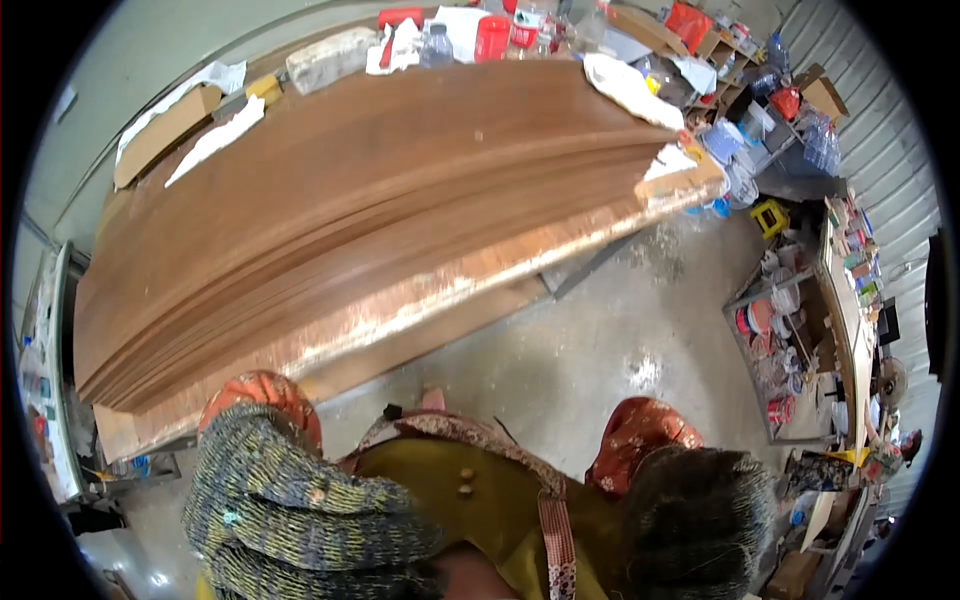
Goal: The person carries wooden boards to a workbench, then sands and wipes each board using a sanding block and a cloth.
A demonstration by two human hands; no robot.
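Observation:
Both hands are raised close in front of my body, apart from the bench. My left hand (300, 505), in a grey-and-yellow knit glove, has its fingers curled and pressed together; whatever they hold, if anything, is hidden. My right hand (698, 525), in a dark, worn glove, looks balled up, with its fingertips out of sight. Red patterned sleeves show behind both gloves. Between them is my olive apron (450, 480) with a checked strap. Beyond the hands lies a long brown wooden panel (370, 180) with stepped moulding along its near side.
The panel rests on a workbench with a pale, worn front edge (420, 305). Along the back stand a red tub (492, 38), a plastic bottle (437, 46) and a whitish block (332, 60). A cluttered shelf unit (785, 350) stands at right. Concrete floor (640, 320) lies between.

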